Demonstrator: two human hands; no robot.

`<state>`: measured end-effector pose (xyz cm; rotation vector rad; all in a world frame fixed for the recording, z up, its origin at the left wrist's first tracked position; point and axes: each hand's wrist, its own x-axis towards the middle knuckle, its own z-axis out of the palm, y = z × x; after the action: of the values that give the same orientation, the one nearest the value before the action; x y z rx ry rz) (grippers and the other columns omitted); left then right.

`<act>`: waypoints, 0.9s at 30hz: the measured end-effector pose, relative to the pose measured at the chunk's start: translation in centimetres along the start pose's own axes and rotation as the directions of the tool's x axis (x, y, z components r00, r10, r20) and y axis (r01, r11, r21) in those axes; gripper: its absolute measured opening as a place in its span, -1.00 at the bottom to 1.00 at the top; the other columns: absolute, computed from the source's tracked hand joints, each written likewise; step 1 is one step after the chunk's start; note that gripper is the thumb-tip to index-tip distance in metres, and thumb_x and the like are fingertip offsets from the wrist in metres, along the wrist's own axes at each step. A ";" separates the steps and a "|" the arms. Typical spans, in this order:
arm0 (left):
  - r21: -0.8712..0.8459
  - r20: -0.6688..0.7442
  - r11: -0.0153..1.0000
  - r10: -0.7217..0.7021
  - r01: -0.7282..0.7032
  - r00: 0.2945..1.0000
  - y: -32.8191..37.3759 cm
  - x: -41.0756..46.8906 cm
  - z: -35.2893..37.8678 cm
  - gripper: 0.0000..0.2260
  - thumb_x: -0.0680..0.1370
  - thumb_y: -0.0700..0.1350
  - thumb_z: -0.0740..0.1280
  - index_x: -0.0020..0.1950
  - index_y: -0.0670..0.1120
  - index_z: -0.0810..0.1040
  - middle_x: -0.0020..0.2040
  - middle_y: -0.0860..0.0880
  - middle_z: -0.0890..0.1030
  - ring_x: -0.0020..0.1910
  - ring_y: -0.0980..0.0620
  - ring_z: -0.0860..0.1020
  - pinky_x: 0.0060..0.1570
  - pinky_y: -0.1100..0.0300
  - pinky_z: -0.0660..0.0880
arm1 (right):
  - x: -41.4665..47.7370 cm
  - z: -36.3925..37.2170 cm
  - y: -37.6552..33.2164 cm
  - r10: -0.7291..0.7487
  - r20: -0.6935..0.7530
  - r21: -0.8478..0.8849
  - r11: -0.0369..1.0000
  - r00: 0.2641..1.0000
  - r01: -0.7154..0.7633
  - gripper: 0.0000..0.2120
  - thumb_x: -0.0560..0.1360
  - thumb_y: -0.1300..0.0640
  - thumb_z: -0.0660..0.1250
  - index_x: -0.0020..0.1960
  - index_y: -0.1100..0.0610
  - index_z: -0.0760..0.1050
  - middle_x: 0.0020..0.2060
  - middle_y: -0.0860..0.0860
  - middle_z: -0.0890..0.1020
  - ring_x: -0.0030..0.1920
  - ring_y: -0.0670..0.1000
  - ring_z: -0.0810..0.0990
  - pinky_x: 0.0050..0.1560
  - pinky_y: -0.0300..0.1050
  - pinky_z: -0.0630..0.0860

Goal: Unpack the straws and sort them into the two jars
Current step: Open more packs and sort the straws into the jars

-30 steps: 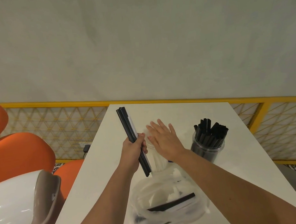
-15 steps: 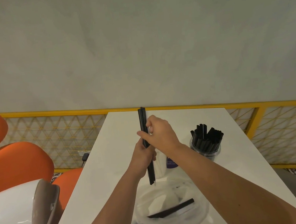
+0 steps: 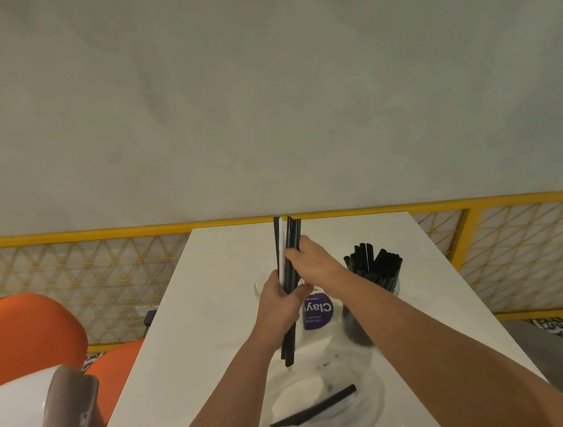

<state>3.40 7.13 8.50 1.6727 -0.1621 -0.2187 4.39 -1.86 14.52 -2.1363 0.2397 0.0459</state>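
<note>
Two jars stand on the white table, and only one of them can be judged well filled: the jar on the right is packed with upright black straws, their ends fanned above its rim. The second jar, clear and marked with a purple label, is largely hidden behind the hands, so its contents cannot be told. A small bundle of straws, mostly black with one white one showing on its left side, is held upright above the table, just in front of the labelled jar. The lower part of the bundle is wrapped firmly by the left hand, while the upper part is pinched between the thumb and fingers of the right hand, closed narrowly on the black straws as if they were being parted from the white one. Sorting is therefore judged to be under way rather than finished. Nearer the camera, a crumpled clear plastic bag lies on the table with at least one black straw left inside it, and further dark pieces are glimpsed at its lower edge. What remains, it is judged, is the separation of the held bundle, its delivery to the proper jars, and the emptying of the bag.
</note>
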 end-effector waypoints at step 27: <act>-0.123 0.046 0.985 -0.118 0.123 0.992 0.6 0.8 2.4 -0.70 0.62 0.05 0.16 -0.22 -0.12 0.36 -0.42 -0.03 0.36 -0.49 0.07 0.32 -0.50 0.24 0.34 | 0.7 -11.8 3.3 -0.042 -0.473 0.272 0.943 0.880 0.192 -0.89 0.60 0.32 -0.01 0.06 0.14 0.18 -0.21 0.12 0.45 -0.23 0.07 0.51 -0.04 -0.01 0.54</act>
<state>3.63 4.53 8.79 1.5546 -0.0739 -0.3461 3.78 -13.60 18.15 -1.8115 0.3665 -0.5489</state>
